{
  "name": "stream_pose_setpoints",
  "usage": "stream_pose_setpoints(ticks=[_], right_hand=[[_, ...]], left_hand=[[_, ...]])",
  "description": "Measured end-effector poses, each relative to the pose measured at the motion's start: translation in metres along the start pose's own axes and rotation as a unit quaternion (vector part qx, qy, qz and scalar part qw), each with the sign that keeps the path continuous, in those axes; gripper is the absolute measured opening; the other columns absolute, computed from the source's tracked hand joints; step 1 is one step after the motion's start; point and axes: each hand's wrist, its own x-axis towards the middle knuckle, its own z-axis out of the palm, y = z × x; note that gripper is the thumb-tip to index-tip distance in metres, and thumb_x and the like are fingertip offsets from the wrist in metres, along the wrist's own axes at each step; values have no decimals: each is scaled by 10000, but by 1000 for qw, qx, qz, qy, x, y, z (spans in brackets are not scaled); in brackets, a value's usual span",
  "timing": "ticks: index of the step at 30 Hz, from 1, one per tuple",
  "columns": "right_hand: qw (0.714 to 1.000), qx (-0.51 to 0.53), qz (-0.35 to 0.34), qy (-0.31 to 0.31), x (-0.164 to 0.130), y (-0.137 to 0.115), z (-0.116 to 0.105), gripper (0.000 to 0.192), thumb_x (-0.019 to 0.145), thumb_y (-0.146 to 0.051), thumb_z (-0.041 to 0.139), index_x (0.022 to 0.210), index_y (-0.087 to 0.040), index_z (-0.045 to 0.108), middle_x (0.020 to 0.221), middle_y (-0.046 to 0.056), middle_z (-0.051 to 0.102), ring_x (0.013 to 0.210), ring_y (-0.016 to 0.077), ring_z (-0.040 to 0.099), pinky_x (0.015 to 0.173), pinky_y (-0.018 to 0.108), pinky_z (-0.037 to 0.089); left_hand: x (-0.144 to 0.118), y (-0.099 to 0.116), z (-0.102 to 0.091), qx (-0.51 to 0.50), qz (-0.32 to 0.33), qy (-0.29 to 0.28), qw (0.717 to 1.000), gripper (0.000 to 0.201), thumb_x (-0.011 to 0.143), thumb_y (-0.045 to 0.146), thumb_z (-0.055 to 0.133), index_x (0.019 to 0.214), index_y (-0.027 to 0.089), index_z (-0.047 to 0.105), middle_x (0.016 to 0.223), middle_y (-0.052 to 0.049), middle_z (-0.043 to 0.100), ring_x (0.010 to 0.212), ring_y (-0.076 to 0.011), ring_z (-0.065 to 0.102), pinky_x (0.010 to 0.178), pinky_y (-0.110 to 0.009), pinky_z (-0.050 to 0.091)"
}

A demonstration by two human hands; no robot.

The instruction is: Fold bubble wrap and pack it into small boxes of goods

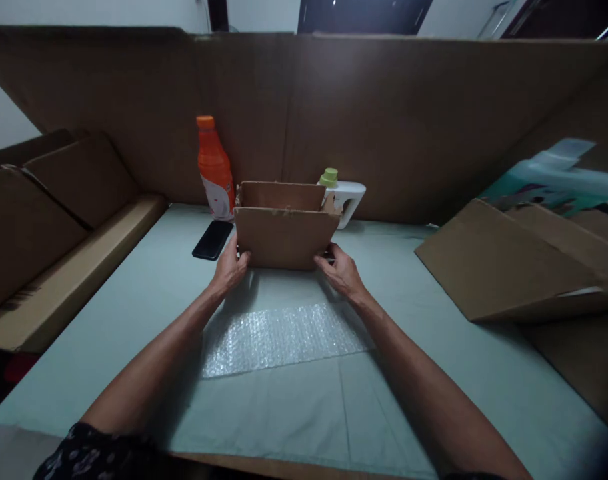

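The scene is dim and muted, lit softly from above. Faint glints show on the bubble wrap (279,337), soft shadows lie beside the forearms on the tabletop (409,373), and wide-angle distortion bends the edges, with corners darkening.

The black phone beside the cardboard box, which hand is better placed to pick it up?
The left hand: it grips the cardboard box's left corner, right next to the phone; the right hand is across the box.
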Motion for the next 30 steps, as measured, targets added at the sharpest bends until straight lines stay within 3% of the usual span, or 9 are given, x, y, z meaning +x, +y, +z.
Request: stream_pose_setpoints(ticks=[3, 8, 11, 14, 16, 19, 23, 27, 30], right_hand=[[1000, -12, -4, -7, -29, 11, -18, 474, 874, -394, 557, 1295, -180, 601, 1264, 146, 690, 1097, 301, 671, 896, 453, 551], [986, -160, 34, -18, -108, 54, -50, 440, 827, -460, 612, 1154, -174, 684, 1336, 189, 637, 1260, 404, 557, 1022, 583, 439], [973, -221, 55, -24, -139, 65, -53, 358, 851, -472, 578, 1038, -191, 698, 1360, 181, 618, 1249, 392, 556, 976, 552, 447], [980, -194, 38, -20, -150, 54, -52, 219, 852, -397, 539, 846, -209, 653, 1305, 145, 659, 1184, 351, 595, 928, 494, 446], [983, -181, 26, -13, -152, 41, -53, 185, 851, -372, 523, 803, -219, 615, 1149, 117, 725, 1057, 310, 652, 878, 440, 457], [985, -173, 15, -5, -153, 26, -60, 201, 886, -390, 489, 813, -234, 594, 828, 48, 740, 756, 239, 676, 708, 346, 470], [985, -170, -13, 15, -136, 13, -60, 192, 898, -354, 466, 861, -231, 610, 815, 51, 739, 713, 243, 659, 669, 341, 461], [983, -166, -75, 2, -84, -13, -22, 165, 899, -251, 495, 925, -223, 655, 926, 86, 753, 860, 272, 666, 829, 396, 461], [979, -152, -130, -25, -46, -43, 21, 210, 892, -198, 544, 1052, -212, 679, 1068, 108, 749, 1008, 297, 650, 926, 434, 438]], left_hand=[[-27, -12, -24, 52, 3, -21, 998, 724, 860, 260, 575, 1537, 209, 326, 1465, -166, 521, 1285, -301, 551, 1033, -479, 492], [-120, -52, -71, 214, 46, -85, 972, 477, 804, 414, 645, 1234, 209, 639, 1374, -146, 593, 1326, -379, 496, 1093, -597, 422], [-158, -59, -76, 258, 80, -86, 959, 297, 844, 412, 582, 1006, 191, 700, 1383, -163, 587, 1371, -391, 452, 1085, -593, 428], [-170, -48, -71, 241, 81, -63, 965, 250, 854, 375, 511, 852, 190, 678, 1263, -165, 661, 1265, -362, 552, 1032, -543, 473], [-170, -37, -71, 219, 47, -60, 973, 241, 848, 368, 488, 862, 199, 660, 1061, -121, 725, 1025, -292, 667, 907, -455, 539], [-172, -22, -82, 195, -6, -58, 979, 283, 841, 379, 482, 996, 206, 644, 796, -23, 701, 680, -190, 654, 660, -312, 537], [-194, -7, -101, 162, -26, -69, 984, 437, 833, 393, 518, 1216, 202, 605, 650, 53, 597, 515, -139, 561, 539, -245, 472], [-239, 6, -95, 116, -19, -143, 983, 540, 881, 341, 524, 1412, 243, 525, 660, 42, 649, 480, -146, 580, 492, -236, 491], [-278, 12, -78, 75, 15, -198, 977, 454, 914, 329, 538, 1365, 348, 594, 1036, -38, 776, 800, -202, 735, 679, -286, 599]])
